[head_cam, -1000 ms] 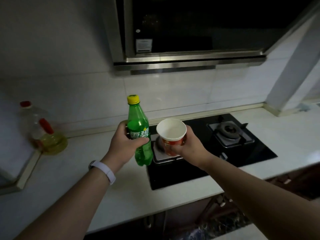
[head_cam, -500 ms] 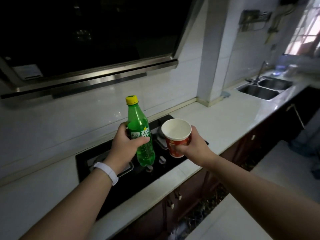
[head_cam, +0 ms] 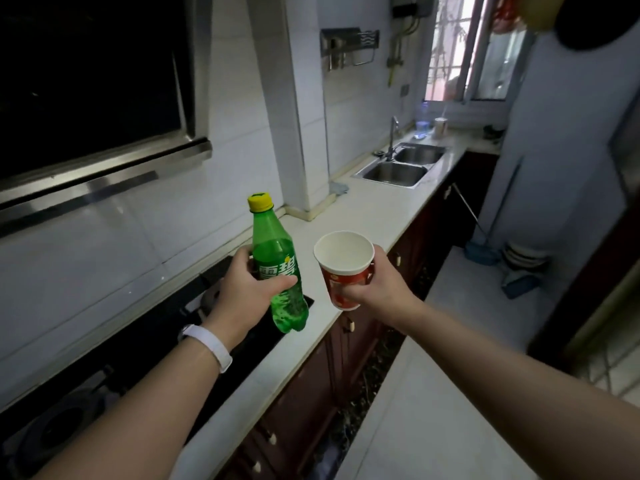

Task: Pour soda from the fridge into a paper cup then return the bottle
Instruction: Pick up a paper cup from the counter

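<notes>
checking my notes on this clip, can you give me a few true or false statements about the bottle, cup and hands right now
1. The left hand grips the green bottle. True.
2. The bottle's yellow cap is off. False: it sits on the neck.
3. The right hand holds the paper cup. True.
4. The cup stands on the counter. False: it is held in the air.
5. The bottle is tipped over the cup. False: it is near upright, beside the cup.

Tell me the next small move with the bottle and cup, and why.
Probably set the paper cup down on the white counter. The yellow cap is still on the green bottle, and the left hand and right hand are each holding something, so neither can unscrew it.
</notes>
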A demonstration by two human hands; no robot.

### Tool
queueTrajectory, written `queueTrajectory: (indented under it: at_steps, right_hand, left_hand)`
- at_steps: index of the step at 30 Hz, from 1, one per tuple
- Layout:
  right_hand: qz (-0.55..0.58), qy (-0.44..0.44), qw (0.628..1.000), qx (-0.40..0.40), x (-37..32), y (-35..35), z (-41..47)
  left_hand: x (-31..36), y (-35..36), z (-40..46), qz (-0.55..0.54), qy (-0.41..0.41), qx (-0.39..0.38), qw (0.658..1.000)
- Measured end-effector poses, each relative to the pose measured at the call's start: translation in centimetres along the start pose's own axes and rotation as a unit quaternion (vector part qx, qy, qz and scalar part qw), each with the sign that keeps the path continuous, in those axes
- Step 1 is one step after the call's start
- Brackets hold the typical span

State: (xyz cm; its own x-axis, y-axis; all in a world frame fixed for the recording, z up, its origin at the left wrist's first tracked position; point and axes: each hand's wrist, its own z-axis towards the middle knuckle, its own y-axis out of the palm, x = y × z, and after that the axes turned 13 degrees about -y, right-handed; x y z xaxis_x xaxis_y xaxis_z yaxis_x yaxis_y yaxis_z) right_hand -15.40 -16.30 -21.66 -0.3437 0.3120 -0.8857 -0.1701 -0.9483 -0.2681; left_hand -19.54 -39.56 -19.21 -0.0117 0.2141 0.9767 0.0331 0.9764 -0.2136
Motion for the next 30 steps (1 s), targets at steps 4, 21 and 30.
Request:
queueTrajectory:
  at_steps: [4, 21, 30]
  right_hand:
    - [-0.012, 0.020, 0.999, 0.035, 2.3, -2.8, 0.6]
    - [-0.103, 0.078, 0.977, 0.172, 8.4, -8.1, 12.4]
    - [-0.117, 0.099, 0.962, 0.225, 11.2, -13.3, 15.8]
  left_hand:
    - [-0.1, 3.5, 3.2, 0.009, 0.011, -0.034, 0.999]
    - [0.4, 15.6, 24.9, -0.012, 0.030, -0.199, 0.979]
    - [2.1, 22.3, 30.8, -0.002, 0.037, -0.242, 0.970]
